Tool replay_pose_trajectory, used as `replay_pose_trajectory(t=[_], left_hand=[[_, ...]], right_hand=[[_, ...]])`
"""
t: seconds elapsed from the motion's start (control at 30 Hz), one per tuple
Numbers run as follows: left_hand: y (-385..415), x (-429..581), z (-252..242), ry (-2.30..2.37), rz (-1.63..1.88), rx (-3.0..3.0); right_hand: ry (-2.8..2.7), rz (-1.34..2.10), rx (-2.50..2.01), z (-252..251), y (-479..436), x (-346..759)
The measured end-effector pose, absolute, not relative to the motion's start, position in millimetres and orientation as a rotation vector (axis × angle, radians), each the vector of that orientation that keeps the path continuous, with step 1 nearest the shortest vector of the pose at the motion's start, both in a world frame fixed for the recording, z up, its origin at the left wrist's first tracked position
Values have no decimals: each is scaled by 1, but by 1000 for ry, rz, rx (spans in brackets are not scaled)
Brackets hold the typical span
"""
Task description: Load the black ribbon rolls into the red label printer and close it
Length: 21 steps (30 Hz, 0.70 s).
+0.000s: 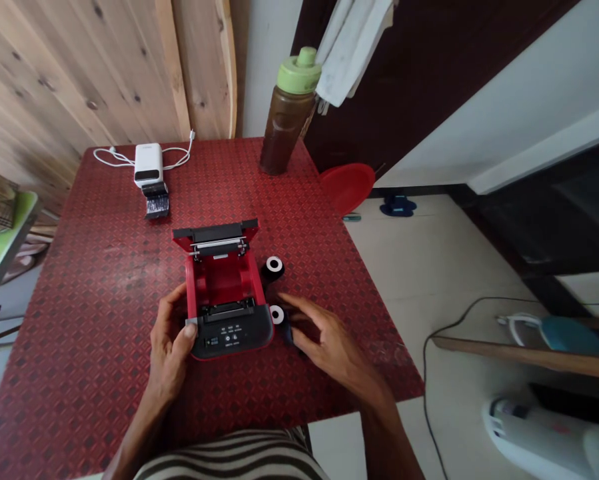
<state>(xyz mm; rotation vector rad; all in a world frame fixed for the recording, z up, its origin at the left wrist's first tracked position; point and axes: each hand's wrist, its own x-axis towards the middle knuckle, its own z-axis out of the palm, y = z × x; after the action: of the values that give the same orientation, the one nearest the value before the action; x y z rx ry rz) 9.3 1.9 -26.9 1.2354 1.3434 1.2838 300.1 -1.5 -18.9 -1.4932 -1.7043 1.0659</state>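
Note:
A small red-and-black printer (232, 333) lies on the table with its lid (216, 235) raised, showing a red hollow (222, 280) inside. My left hand (172, 337) grips its left side, thumb on the front corner and fingers along the edge. Against the right side stands a black roll with a white ring-shaped end (278, 315). Around this roll, my right hand (324, 340) has its fingers apart, with the tips beside it; whether they touch it is unclear. A second black roll (273, 268) with a white ring-shaped end stands just behind.
The table (114, 267) has a red patterned top. At the back left lie a white device (149, 163) with a cable and a crumpled dark wrapper (157, 202). A brown bottle with a green lid (290, 110) stands at the back right. A red stool (349, 187) is beyond the right edge.

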Motion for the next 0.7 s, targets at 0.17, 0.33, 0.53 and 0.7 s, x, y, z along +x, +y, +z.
replay_pose_trajectory(t=[0.17,0.33,0.53,0.7], left_hand=[[2,10,-24,1335,1281,1240],[3,10,-24,1338,1264,1247],[3,11,-21,1296,1250,1171],[2,12,-20,1282,1237,1143]], right_hand=[[-1602,958,-1609,-15,21,315],[-1578,820,-1600,-29,68,294],[-1638,768,-1559,-25,84,282],[-1713,703,-1536,44,53,310]])
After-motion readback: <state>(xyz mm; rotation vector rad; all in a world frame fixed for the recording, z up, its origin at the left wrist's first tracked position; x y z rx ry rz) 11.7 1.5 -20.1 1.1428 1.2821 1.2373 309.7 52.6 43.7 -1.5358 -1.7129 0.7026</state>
